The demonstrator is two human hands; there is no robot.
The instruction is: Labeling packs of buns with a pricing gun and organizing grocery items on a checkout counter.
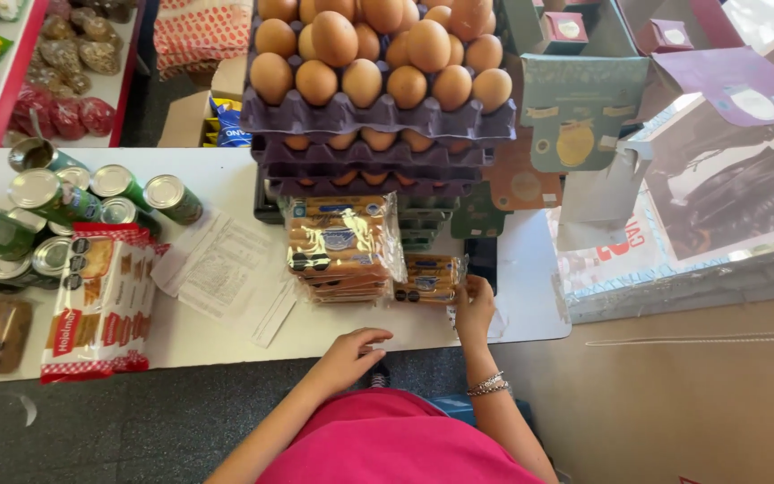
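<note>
Two hands are seen from the head camera, both at the near edge of a white counter (pixel 226 179). The right hand (pixel 474 309) is laid against the small biscuit packet (pixel 430 279), fingers curled loosely over its right end; whether the packet is gripped or only touched cannot be told. A beaded bracelet (pixel 488 385) is worn at that wrist. The left hand (pixel 351 354) is rested flat and relaxed on the counter's front lip, holding nothing, at about seven o'clock from the packet.

Just beside the small packet, at nine o'clock, a taller stack of wrapped biscuit packs (pixel 342 246) is stood, touching it. Behind both, at twelve o'clock, purple egg trays (pixel 378 116) loaded with brown eggs (pixel 362 82) are piled, closing off the far side. Printed paper slips (pixel 221 269) are spread at nine o'clock from the stack, then a red-and-white checked cracker bag (pixel 100 305) and a cluster of green tins (pixel 55 211) lying on their sides toward the left edge.

Bare counter is left only in a narrow strip along the front edge between the hands, and at three o'clock of the right hand before the counter's right edge.
</note>
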